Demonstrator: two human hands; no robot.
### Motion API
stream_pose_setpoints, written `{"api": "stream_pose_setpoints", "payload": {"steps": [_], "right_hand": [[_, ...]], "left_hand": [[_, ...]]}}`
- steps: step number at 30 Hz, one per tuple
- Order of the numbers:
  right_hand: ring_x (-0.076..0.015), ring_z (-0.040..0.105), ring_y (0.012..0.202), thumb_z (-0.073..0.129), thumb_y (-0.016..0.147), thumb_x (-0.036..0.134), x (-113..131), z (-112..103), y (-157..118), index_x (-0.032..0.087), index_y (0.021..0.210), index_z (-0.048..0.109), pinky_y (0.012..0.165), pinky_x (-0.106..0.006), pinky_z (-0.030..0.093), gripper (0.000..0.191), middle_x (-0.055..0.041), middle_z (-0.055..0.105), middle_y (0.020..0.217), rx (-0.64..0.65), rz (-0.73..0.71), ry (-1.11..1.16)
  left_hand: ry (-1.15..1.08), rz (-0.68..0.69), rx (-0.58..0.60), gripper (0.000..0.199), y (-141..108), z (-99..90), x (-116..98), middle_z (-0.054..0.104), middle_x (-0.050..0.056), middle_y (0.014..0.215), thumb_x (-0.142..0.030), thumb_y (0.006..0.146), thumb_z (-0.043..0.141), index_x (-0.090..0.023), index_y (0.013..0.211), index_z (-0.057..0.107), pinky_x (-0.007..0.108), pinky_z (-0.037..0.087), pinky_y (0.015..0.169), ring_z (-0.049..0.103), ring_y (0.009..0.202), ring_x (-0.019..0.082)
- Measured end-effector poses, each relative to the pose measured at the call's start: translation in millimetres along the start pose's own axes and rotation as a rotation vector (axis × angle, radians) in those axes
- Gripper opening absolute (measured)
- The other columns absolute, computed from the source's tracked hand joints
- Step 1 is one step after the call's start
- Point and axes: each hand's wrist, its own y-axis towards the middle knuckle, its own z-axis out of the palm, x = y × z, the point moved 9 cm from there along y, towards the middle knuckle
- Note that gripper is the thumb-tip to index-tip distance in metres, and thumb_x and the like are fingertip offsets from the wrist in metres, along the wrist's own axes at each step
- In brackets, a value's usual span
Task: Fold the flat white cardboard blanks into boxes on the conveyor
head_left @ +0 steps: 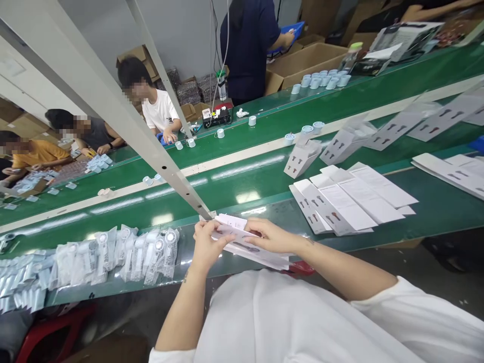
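Note:
Between my two hands, close to my body at the bench edge, is a white carton (264, 258) with dark printed pictures on its side. My left hand (207, 246) grips its left end, fingers curled over the top and thumb on the near face. My right hand (270, 236) pinches the upper edge further right, some fingertips hidden behind the panel. A printed white paper (233, 221) shows at the top between the hands; whether it sits inside the carton cannot be told. To the right lie several flattened white cartons (340, 201), overlapping.
Bagged light-blue devices (151, 252) lie in rows at left. Standing filled cartons (302, 159) line the right side. A green conveyor (234, 174) crosses ahead, with light-blue cups (220, 133) beyond. A slanted metal post (170, 176) rises near my left hand. Co-workers (159, 108) sit across.

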Motion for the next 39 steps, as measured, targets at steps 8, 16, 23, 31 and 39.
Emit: {"api": "stream_pose_setpoints", "payload": {"steps": [8,16,23,31,39], "right_hand": [[-0.0359,0.033,0.147,0.087,0.060,0.057,-7,51,-9,0.017,0.161,0.010,0.118,-0.046,0.033,0.133,-0.0180,0.028,0.161,0.593,0.023,0.338],[-0.0278,0.062,0.110,0.085,0.060,0.061,13,24,25,0.015,0.146,0.041,0.094,-0.039,0.054,0.107,-0.0108,0.061,0.126,0.529,-0.133,0.515],[-0.0276,0.062,0.113,0.081,0.065,0.061,38,27,40,0.016,0.148,0.032,0.094,-0.040,0.055,0.106,-0.0137,0.056,0.132,0.568,-0.260,0.330],[-0.0376,0.042,0.140,0.073,0.087,0.039,107,13,14,0.024,0.145,0.043,0.111,-0.059,0.041,0.067,-0.0208,0.037,0.153,0.006,-0.554,-0.298],[-0.0285,0.050,0.131,0.085,0.073,0.041,89,9,37,0.021,0.109,0.058,0.100,-0.042,0.051,0.049,-0.0141,0.045,0.135,0.065,-0.547,0.025]], "left_hand": [[-0.029,0.150,0.292,0.013,-51,-6.5,-43,0.074,0.007,0.094,-0.031,0.080,0.073,-0.028,0.069,0.068,0.064,0.007,0.124,0.023,0.156,0.033],[-0.624,0.297,-0.033,0.053,-42,-64.3,-36,0.052,0.012,0.152,-0.057,0.068,0.084,-0.031,0.113,0.072,0.047,0.054,0.101,0.052,0.139,0.036],[-0.945,-0.012,0.034,0.064,-31,12.0,-5,0.074,0.011,0.116,-0.045,0.066,0.089,-0.023,0.123,0.070,0.034,0.057,0.082,0.072,0.094,0.024],[-1.082,-0.092,-0.527,0.043,-55,-14.1,9,0.076,0.005,0.108,-0.037,0.069,0.086,-0.023,0.107,0.072,0.033,0.054,0.093,0.071,0.101,0.019],[-1.069,-0.017,-0.238,0.048,-49,-16.7,1,0.073,0.003,0.099,-0.054,0.063,0.086,-0.023,0.090,0.060,0.036,0.056,0.084,0.070,0.093,0.022]]}}
